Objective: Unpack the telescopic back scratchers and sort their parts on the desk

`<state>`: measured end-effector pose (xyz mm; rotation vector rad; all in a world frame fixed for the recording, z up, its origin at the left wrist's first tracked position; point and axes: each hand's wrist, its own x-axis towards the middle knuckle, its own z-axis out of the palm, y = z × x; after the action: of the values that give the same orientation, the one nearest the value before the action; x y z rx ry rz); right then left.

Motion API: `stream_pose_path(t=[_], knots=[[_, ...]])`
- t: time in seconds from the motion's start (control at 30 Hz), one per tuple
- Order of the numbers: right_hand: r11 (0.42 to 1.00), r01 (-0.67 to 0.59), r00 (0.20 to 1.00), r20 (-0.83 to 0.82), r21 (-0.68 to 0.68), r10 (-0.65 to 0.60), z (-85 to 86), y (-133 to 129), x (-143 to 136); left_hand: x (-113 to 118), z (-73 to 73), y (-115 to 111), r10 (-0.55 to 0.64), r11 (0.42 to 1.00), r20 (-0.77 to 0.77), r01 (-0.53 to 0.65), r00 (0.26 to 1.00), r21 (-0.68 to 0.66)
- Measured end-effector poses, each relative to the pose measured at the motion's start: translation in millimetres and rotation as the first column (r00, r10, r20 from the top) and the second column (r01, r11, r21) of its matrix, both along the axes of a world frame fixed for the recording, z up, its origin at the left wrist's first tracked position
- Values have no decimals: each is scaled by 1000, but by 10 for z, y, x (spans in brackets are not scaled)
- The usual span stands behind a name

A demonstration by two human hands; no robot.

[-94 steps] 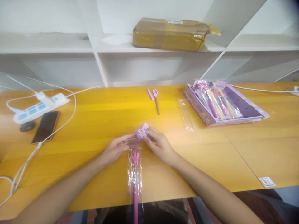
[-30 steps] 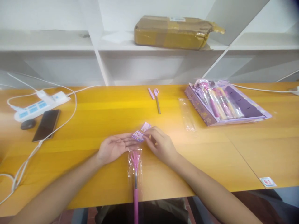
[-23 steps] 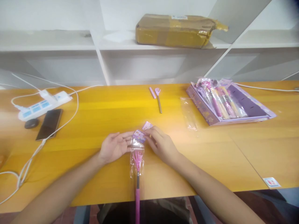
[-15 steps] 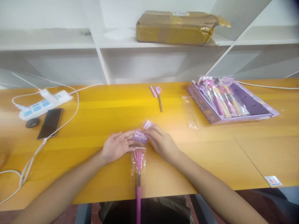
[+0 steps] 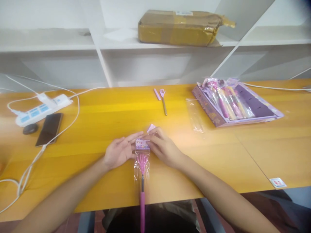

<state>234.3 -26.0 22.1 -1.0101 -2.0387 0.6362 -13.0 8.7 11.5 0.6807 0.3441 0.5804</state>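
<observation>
A pink back scratcher (image 5: pixel 142 207) in a clear plastic bag (image 5: pixel 136 171) extends over the table's front edge, hand-shaped end away from me. At the bag's top is a small purple printed card (image 5: pixel 142 145). My right hand (image 5: pixel 165 147) pinches this card at its right side. A second purple card piece (image 5: pixel 151 127) shows just beyond my right fingertips; whether the two are joined, I cannot tell. My left hand (image 5: pixel 120 152) lies palm up with fingers stretched out, its fingertips at the card's left edge and partly behind it.
Farther back lie an unwrapped scratcher (image 5: pixel 164 103), a purple tube (image 5: pixel 156 94) and a clear bag (image 5: pixel 195 116). A purple display box (image 5: pixel 262 113) holds several wrapped scratchers. At left are a power strip (image 5: pixel 43 110), phone (image 5: pixel 49 128) and cables. A taped carton (image 5: pixel 179 28) sits on the shelf.
The purple card has come down toward me, closer to the bag's top, with my right fingers on it. My left fingers have shifted slightly around its left edge. The view has shifted a little.
</observation>
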Motion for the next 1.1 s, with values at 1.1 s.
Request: stream_pose_path(t=[1.1], knots=[[951,155,950,-223,-267,-218,-193,8,-104,31,102,-42,-29,991,-54,35,998,126]])
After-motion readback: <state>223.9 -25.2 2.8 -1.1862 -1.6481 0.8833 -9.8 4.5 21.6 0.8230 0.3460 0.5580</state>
